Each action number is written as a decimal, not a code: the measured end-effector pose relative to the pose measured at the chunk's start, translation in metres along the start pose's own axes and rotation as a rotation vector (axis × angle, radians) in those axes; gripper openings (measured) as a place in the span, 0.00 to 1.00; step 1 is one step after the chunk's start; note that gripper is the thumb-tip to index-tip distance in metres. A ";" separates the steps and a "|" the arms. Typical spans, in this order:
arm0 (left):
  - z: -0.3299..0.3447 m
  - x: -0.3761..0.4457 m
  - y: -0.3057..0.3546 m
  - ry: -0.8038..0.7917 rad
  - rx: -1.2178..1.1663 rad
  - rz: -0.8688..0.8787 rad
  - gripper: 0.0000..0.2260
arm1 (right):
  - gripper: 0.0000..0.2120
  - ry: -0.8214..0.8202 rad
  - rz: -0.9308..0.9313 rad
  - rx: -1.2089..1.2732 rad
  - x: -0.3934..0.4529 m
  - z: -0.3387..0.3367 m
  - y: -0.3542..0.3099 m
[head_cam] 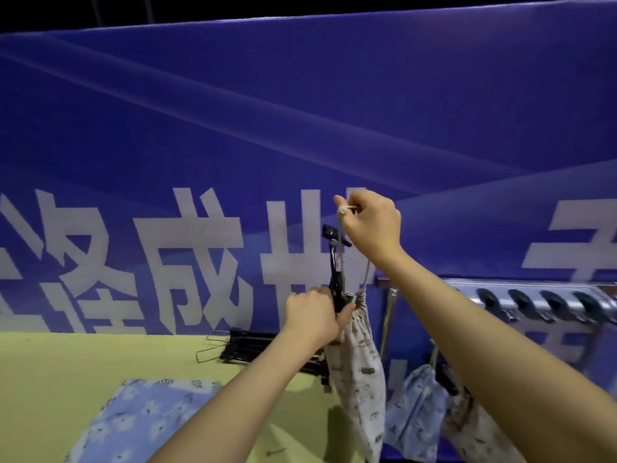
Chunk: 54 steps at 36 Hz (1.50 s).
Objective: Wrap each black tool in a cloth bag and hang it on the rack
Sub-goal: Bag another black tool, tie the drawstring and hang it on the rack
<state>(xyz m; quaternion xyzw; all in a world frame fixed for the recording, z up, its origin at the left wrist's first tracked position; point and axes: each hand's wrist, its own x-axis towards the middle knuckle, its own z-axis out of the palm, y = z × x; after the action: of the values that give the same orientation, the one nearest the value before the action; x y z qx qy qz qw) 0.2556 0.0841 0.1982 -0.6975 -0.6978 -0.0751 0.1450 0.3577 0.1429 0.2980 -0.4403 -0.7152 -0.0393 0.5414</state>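
A white patterned cloth bag (pixel 359 372) hangs in the air in front of me, with a black tool (pixel 335 262) sticking up out of its gathered mouth. My left hand (pixel 312 317) grips the bag's neck around the tool. Higher up, my right hand (pixel 374 225) pinches the bag's drawstring (pixel 344 210) and holds it taut. The metal rack (pixel 534 300) with black hooks is at the right. Two filled bags hang from it: a blue one (pixel 417 409) and a white patterned one (pixel 474 429). More black tools (pixel 247 345) lie piled on the yellow-green table.
A blue floral cloth bag (pixel 147 419) lies flat on the yellow-green table (pixel 66 379) at lower left. A blue banner (pixel 300 128) with large white characters fills the background behind table and rack.
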 end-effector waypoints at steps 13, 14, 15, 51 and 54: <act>-0.002 -0.024 0.161 0.135 -0.303 0.082 0.20 | 0.18 -0.239 0.074 -0.154 -0.082 -0.124 0.131; -0.002 -0.025 0.174 0.133 -0.321 0.102 0.19 | 0.19 -0.256 0.096 -0.164 -0.091 -0.134 0.143; -0.001 -0.024 0.182 0.126 -0.336 0.125 0.18 | 0.19 -0.271 0.107 -0.166 -0.097 -0.140 0.151; 0.115 0.034 0.403 -0.536 -0.911 0.098 0.09 | 0.19 -0.682 0.500 -0.242 -0.181 -0.224 0.406; 0.123 0.047 0.425 -0.511 -0.938 0.007 0.09 | 0.21 -0.718 0.530 -0.133 -0.175 -0.228 0.435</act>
<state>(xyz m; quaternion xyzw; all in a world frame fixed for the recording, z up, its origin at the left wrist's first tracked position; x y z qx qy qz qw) 0.6667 0.1734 0.0544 -0.6856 -0.6002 -0.2062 -0.3567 0.8233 0.1836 0.0673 -0.6278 -0.7163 0.2101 0.2207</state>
